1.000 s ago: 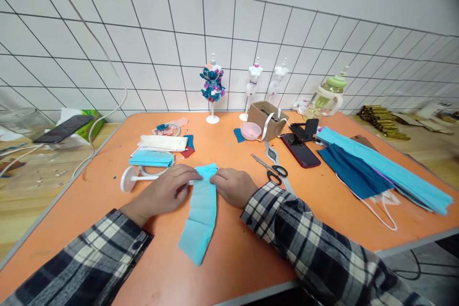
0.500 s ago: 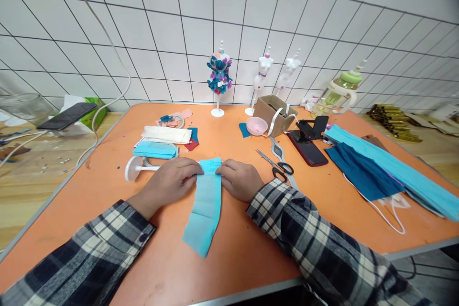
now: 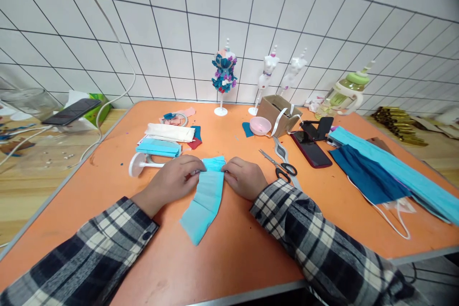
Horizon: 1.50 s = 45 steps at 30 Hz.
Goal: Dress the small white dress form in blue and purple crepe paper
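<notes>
A strip of light blue thin fabric [image 3: 205, 201] lies over the orange table, its far end gathered in narrow folds and its near end trailing toward me. My left hand [image 3: 175, 179] pinches the strip's left edge near the folds. On the opposite edge, my right hand [image 3: 245, 178] pinches it at about the same height. Just beyond my left hand is a white stand with a round base [image 3: 136, 164], lying on its side. Black-handled scissors [image 3: 283, 168] lie partly open to the right of my right hand.
Folded blue cloth [image 3: 159, 147] and a cream cloth roll [image 3: 170, 132] lie back left. A dressed mini mannequin [image 3: 224, 74] stands at the back, with a pink bowl [image 3: 260, 126], cardboard box [image 3: 278, 114] and phone [image 3: 311, 149] rightward. A dark blue mask [image 3: 369, 174] lies far right.
The strip's far end has been folded further, and its trailing end has drawn up and swung slightly left. Both hands keep pinching its edges. The view has shifted slightly.
</notes>
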### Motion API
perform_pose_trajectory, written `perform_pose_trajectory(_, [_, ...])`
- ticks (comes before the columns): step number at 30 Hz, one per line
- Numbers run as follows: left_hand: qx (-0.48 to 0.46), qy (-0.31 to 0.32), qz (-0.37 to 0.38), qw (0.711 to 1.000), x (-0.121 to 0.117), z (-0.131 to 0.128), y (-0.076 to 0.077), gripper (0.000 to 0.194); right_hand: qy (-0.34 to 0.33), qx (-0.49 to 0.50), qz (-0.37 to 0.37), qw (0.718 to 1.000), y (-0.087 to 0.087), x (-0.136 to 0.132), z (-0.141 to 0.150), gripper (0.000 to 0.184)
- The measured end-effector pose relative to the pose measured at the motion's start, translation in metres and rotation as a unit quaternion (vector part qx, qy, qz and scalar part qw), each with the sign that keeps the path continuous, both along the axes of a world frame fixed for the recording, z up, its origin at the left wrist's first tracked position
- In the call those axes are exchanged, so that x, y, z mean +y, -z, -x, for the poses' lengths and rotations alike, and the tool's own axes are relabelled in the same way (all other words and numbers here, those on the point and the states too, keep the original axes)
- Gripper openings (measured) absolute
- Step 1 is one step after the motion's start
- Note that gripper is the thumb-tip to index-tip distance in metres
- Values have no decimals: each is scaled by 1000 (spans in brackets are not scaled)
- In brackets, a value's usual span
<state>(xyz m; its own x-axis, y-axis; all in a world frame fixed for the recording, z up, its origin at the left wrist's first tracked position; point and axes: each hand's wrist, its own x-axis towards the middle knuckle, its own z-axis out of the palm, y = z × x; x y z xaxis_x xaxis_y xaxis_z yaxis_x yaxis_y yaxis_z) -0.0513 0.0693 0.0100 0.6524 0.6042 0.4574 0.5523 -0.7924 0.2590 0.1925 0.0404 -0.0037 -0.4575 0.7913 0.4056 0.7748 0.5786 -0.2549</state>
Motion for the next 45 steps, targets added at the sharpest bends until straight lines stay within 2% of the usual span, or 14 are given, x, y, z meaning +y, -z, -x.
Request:
perform_pose_trajectory(6, [-1, -8, 2, 1000, 2, -3, 2, 22, 19, 39, 24, 999, -2, 2, 4, 11])
perform_pose_trajectory(15, [1, -15, -3, 1000, 1, -4, 1, 22, -3, 58, 26, 998, -3, 3, 3, 16])
perform_pose_trajectory(21, [6, -33, -23, 999, 6, -7, 4, 26, 7, 134, 61, 989, 2, 7, 7, 16])
perform_pose_trajectory(27, [22, -36, -34, 999, 6, -8, 2, 27, -3, 170, 21, 985, 2, 9, 6, 21])
perform_pose_trajectory(30, [31, -35, -41, 998, 6, -6, 2, 25, -8, 139, 7, 990, 2, 9, 4, 17])
perform_pose_trajectory(34, [41, -34, -43, 998, 6, -4, 2, 23, -6, 30, -24, 999, 0, 6, 1, 16])
perform_pose_trajectory(38, [43, -39, -37, 998, 5, -6, 1, 25, 0, -60, -61, 996, -2, 2, -1, 19])
perform_pose_trajectory(45, [34, -33, -23, 999, 5, -6, -2, 28, -8, -92, -74, 993, -4, 0, -4, 21])
